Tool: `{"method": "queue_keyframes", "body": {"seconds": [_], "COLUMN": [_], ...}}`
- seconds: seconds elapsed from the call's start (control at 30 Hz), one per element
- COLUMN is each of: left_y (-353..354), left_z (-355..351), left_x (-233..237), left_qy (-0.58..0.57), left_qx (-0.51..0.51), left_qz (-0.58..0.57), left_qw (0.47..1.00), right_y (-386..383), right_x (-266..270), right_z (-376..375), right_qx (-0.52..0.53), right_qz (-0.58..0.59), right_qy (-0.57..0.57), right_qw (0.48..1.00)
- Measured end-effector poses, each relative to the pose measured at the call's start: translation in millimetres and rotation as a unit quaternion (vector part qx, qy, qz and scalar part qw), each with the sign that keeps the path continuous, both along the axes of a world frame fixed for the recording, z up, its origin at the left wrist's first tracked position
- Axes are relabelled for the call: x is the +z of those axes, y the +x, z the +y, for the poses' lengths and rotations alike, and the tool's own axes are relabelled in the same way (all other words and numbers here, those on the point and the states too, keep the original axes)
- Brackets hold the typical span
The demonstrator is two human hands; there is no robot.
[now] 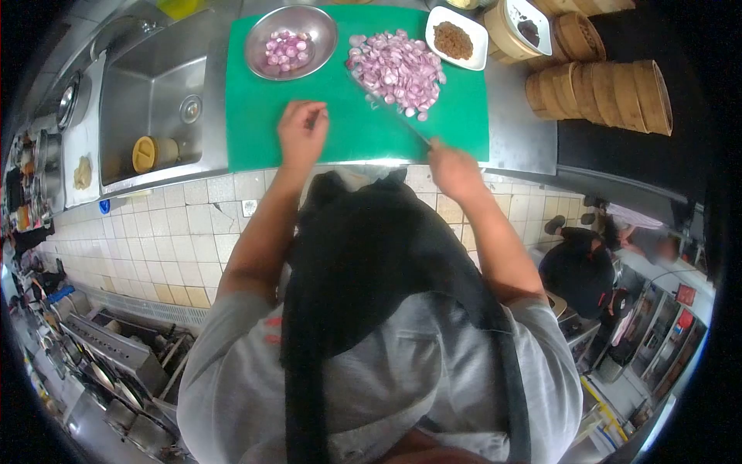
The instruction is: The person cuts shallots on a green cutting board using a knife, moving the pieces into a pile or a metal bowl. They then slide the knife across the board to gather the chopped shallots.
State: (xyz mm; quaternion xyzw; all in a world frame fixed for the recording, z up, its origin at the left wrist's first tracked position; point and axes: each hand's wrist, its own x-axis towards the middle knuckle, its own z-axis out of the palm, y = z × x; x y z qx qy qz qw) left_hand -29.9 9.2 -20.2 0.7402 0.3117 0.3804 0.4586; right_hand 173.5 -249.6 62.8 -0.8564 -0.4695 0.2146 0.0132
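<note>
My right hand (454, 168) is closed round the handle of a knife (406, 124), whose blade points up and left to the edge of a pile of sliced shallots (398, 69) on the green cutting board (263, 127). My left hand (304, 131) hangs over the board's left part, below a metal bowl (318, 58) that holds whole peeled shallots (287, 49). Its fingers are curled with the thumb near them; whatever they hold, if anything, is too small to name. A white dish (478, 59) of brown minced food (453, 40) stands at the board's upper right corner.
Left of the board is a sink (147, 93) with a yellow-lidded container (144, 154). Bamboo steamers (610, 97) and a white container (541, 35) stand to the right. A person in dark clothes (580, 271) is at the far right, beyond the counter.
</note>
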Motion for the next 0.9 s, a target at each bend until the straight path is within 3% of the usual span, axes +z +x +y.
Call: {"method": "queue_keyframes", "body": {"seconds": [0.1,0.27,0.57,0.67,0.83,0.9], "left_y": [5,45,85,87,77,73], "left_z": [-10,-42,-24,-16,61,102], "left_x": [42,81,54,52,62,67], "left_qy": [0.22,0.286,0.285,0.293,0.263,0.288], "left_qx": [-0.042,-0.182,-0.165,-0.133,-0.059,-0.03], "left_qz": [0.084,0.125,0.257,0.21,0.103,0.221], "left_qw": [0.971,0.933,0.908,0.923,0.957,0.931], "right_y": [3,21,34,36,34,22], "right_x": [51,90,159,175,144,117], "right_z": [7,11,-29,-53,-87,-88], "right_qx": [-0.051,0.0,-0.049,-0.096,-0.208,-0.203], "right_qz": [-0.049,-0.131,-0.158,-0.114,0.103,0.184], "right_qy": [0.053,0.104,0.141,0.165,0.135,0.139], "right_qw": [0.996,0.986,0.976,0.975,0.963,0.952]}}
